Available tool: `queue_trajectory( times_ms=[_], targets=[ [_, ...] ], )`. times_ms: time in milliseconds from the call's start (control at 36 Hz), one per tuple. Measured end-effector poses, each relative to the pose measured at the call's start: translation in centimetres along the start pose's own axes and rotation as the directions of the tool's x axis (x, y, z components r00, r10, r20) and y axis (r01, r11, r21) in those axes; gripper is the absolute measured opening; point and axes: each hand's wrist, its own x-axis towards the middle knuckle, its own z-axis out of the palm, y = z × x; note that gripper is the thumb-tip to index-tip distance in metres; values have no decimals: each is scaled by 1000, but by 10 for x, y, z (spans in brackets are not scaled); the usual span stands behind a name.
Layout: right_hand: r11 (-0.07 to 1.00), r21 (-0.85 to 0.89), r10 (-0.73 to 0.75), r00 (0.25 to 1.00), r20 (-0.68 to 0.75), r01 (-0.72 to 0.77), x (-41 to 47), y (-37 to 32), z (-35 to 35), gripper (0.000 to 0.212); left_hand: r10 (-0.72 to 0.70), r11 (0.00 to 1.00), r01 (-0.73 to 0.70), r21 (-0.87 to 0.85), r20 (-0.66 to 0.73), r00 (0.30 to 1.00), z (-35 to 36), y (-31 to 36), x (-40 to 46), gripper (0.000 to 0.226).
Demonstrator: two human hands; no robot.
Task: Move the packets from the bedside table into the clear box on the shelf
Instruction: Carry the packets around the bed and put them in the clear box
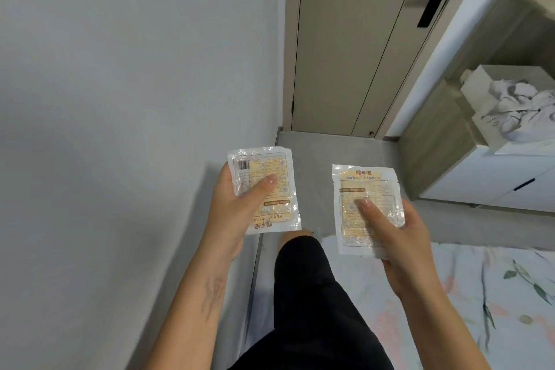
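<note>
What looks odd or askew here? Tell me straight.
Only one thing: the left hand holds its packet upside down, print inverted, while the right hand's packet reads upright. Both look intact.

Head camera (only view) looks forward-down, close over hands [402, 237], toward door [354, 39].

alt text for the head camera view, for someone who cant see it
A person holds one clear packet in each hand: left hand grips the left packet, right hand grips the right packet. Below are a grey floor, a closed door and a floral bed cover.
</note>
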Motion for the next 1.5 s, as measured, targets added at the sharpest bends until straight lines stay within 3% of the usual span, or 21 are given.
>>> queue_trajectory(
  times_ms=[194,556,833,1167,1306,1500],
  targets=[
    [999,-23,-32,999,10,32,91,-21,30,40,-17,1000,18,12,-27,999,18,5,81,29],
    [990,93,-103,993,-57,108,340,-99,74,28,-30,995,27,98,23,999,131,61,337,29],
    [983,95,-134,967,-218,158,452,-152,45,25,-67,990,36,137,227,972,261,79,449,30],
    [969,149,-76,808,-584,199,564,-184,-74,26,-197,966,62,250,566,801,469,51,544,30],
    [972,127,-61,729,-682,200,623,-210,-125,47,-221,967,68,245,677,702,566,43,580,31],
    [964,95,-83,621,-780,248,702,-271,-197,31,-224,972,84,221,742,632,701,47,622,33]
  ],
)
